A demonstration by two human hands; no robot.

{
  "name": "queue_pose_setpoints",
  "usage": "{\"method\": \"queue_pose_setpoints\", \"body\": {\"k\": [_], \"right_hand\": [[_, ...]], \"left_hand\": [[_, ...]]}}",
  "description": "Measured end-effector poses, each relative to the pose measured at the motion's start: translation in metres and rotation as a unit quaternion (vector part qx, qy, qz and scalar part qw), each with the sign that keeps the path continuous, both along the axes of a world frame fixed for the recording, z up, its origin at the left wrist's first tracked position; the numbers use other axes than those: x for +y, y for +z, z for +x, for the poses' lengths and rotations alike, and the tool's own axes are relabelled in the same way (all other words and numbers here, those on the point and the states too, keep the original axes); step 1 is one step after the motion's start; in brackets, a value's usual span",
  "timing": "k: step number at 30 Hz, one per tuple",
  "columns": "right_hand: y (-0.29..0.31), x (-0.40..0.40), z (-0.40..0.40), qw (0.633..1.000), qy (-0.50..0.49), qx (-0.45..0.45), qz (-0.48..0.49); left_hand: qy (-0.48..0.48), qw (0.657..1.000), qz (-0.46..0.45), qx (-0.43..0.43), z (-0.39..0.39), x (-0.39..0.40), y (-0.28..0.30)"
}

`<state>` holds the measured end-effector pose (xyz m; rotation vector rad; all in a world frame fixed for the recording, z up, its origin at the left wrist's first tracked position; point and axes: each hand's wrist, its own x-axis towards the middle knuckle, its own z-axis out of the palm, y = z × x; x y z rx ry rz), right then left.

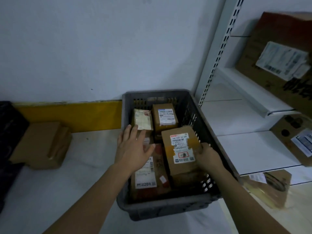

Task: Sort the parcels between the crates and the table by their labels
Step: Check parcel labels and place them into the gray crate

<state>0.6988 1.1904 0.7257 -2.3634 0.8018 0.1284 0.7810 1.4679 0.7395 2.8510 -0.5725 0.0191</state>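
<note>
We're looking down into the grey crate (199, 112), sitting on the pale table (84, 166) hard against the wall. Our right hand (208, 157) grips the taped parcel (181, 149) by its right edge — fingers curled around the side, white label facing up, the box tilted and resting above the others on the crate's right side. Our left hand (133, 147) hovers spread over the crate's left half, fingers straight and relaxed, holding nothing; whether the fingertips touch the pale-wrapped parcel (143, 119) at the back left, we cannot tell. Beside that one stands a brown parcel (165, 116) with a white label, and at the front left lies a flat parcel (150, 176) with a red patch. Out on the table, well left of the crate, sits a plain cardboard box (43, 146). To the right — white shelves (253, 149) carrying more labelled boxes.
</note>
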Motion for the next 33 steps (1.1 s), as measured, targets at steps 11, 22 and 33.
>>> {"method": "queue_pose_setpoints", "body": {"k": [11,22,33], "right_hand": [[-0.036,0.000,0.030,0.965,0.182,0.163,-0.093],[-0.036,0.007,0.033,0.889,0.246,0.170,-0.347],[0.010,0.089,0.038,0.917,0.189,0.028,-0.350]], "left_hand": [[0.013,0.999,0.049,-0.020,-0.001,-0.002,-0.010],[0.004,0.999,0.024,-0.022,-0.002,0.007,-0.010],[0.046,0.999,-0.014,-0.009,-0.005,0.085,-0.004]]}}
